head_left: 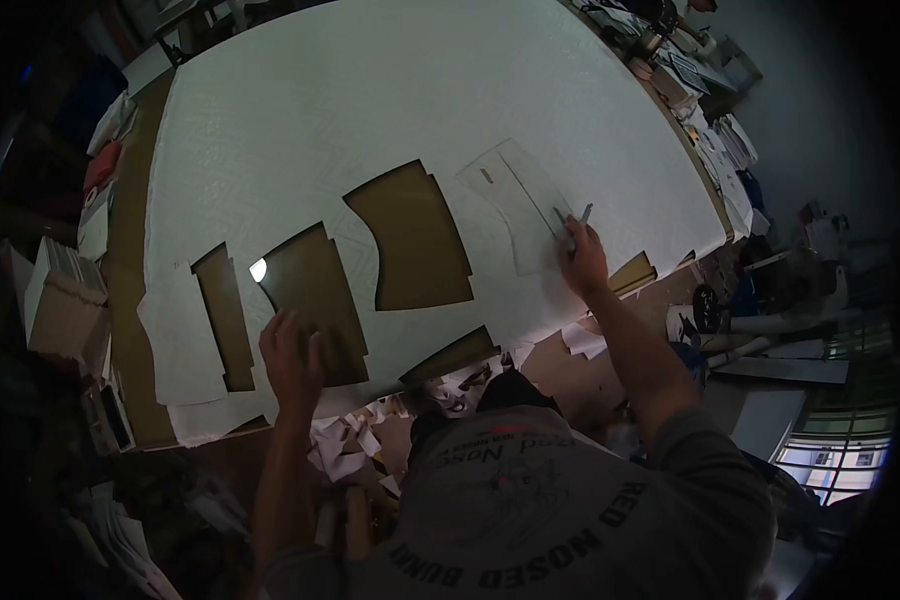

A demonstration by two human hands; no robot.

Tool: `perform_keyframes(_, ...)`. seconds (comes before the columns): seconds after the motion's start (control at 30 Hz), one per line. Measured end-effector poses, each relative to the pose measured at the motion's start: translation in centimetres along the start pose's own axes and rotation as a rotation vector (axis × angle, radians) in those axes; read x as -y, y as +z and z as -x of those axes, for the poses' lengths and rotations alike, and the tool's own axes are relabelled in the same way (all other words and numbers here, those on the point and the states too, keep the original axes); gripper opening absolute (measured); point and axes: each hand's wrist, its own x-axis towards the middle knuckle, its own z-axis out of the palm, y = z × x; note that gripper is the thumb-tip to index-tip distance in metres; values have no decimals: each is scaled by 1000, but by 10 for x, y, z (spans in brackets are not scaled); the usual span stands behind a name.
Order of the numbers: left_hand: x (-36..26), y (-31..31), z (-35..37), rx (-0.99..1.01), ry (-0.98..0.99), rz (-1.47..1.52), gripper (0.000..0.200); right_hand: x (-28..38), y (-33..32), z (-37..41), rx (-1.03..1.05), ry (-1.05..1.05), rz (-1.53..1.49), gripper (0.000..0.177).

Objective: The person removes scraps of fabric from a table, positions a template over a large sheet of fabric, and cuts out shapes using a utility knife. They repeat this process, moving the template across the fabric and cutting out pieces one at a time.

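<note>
A large pale sheet of fabric (370, 90) covers the table, with several curved pieces cut out of it, so brown surface shows through. My left hand (292, 362) is over the lower left part of a cut-out opening (320, 290), fingers apart and holding nothing visible. At the right, my right hand (582, 255) grips a small slim tool (586, 213), too small to name. Beside it lies a clear template (520, 200) with a curved left edge, a long dark line and a short mark. Its lower right part is near my right hand.
Stacked papers or cards (65, 300) stand beyond the table's left side. More papers and tools (725, 170) line the right edge. White scraps (340, 445) lie on the floor below the near edge. A barred window (835, 455) is at lower right.
</note>
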Motion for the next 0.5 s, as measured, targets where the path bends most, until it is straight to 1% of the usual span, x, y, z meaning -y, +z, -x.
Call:
perform_keyframes(0.03,-15,11,1,23,33,28,50,0,1,0,9,-32,-17,40)
perform_keyframes(0.1,-47,35,4,59,74,54,50,1,1,1,-7,-17,-38,41)
perform_keyframes(0.17,-83,63,1,104,125,231,51,2,1,3,-27,2,-59,42)
perform_keyframes(0.27,-141,101,-8,189,184,320,53,-2,-2,2,-47,-21,-138,43)
perform_keyframes(0.3,-159,114,-11,198,188,313,53,-2,-3,5,-42,-8,-164,43)
perform_keyframes(0.37,-192,142,-23,252,175,401,56,-5,-8,8,-36,2,-210,43)
perform_keyframes(0.4,-201,157,-30,250,169,382,56,-7,-13,11,14,-71,-211,44)
perform_keyframes(0.43,-211,173,-37,242,210,346,59,-12,-16,13,65,-151,-216,44)
perform_keyframes(0.47,-220,189,-45,232,246,306,62,-18,-19,15,74,-165,-242,44)
perform_keyframes(0.5,-229,201,-55,225,221,278,62,-25,-22,18,104,-216,-271,44)
